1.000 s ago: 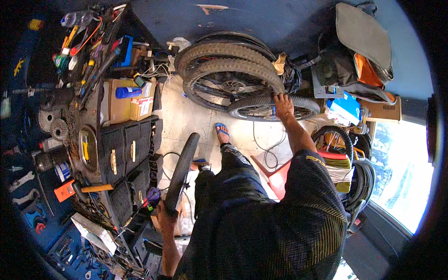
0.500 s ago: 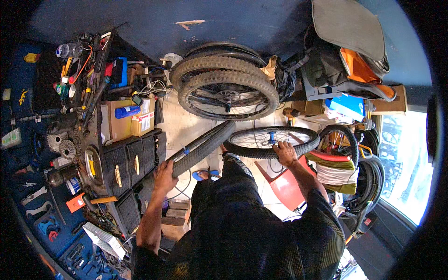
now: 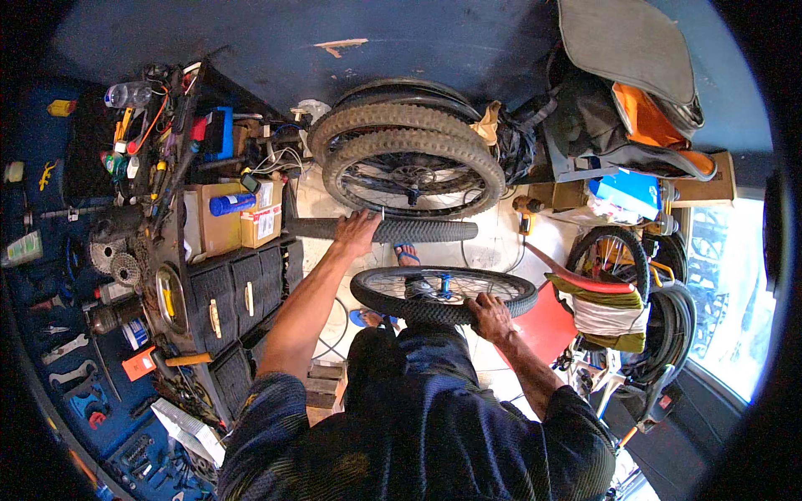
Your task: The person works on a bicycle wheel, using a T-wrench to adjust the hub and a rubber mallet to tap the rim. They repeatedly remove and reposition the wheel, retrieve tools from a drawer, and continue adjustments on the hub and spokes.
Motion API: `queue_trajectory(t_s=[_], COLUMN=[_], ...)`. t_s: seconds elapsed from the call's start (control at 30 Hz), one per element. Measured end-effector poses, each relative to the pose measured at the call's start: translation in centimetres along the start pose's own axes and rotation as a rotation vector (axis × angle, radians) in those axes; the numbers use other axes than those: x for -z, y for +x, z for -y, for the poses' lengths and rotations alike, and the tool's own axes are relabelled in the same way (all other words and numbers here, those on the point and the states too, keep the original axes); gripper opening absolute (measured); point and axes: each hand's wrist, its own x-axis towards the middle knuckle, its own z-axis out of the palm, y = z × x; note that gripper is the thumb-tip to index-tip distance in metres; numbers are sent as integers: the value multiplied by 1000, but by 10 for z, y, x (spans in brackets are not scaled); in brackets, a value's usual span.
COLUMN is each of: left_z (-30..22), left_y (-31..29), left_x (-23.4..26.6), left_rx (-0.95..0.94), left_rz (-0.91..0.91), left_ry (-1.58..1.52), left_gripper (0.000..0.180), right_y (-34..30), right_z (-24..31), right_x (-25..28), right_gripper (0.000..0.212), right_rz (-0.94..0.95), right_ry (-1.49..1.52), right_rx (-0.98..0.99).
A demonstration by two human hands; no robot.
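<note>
Near the stacked wheels, my left hand (image 3: pixel 357 232) is closed over the top of a bicycle wheel (image 3: pixel 430 232), seen edge-on with its knobby black tyre running left to right. Nearer to me, my right hand (image 3: pixel 490 317) grips the tyre of a second bicycle wheel (image 3: pixel 409 312). That one is tilted, so its spokes and blue hub (image 3: pixel 445 285) show. The two wheels are apart, with my sandalled foot (image 3: pixel 407 253) between them. My left thumb and the far side of the edge-on wheel are hidden.
Several dusty wheels (image 3: pixel 413 138) lean at the blue wall. A cluttered bench with black drawers (image 3: pixel 219 313) stands left, beside cardboard boxes. At right are a red chair (image 3: pixel 543 321), a bicycle with a wrapped cloth (image 3: pixel 597 311), and a power drill (image 3: pixel 526 209) on the floor.
My left hand has carried its wheel forward and turned it crosswise, near the stacked wheels. My right hand has brought the blue-hubbed wheel left and nearer to me. One foot has come into view ahead.
</note>
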Motion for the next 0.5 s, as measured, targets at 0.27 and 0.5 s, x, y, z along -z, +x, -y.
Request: queue_trajectory(t_s=[0.27, 0.5], left_z=[5, 21], left_y=[64, 61], left_x=[30, 13], left_rx=[56, 36], left_rz=[-203, -150], left_ry=[51, -79], left_gripper=[62, 56], right_y=[2, 15], right_z=[21, 37], right_x=[3, 9], right_gripper=[48, 39], right_rz=[-91, -173], right_ry=[20, 4], right_rx=[-27, 36])
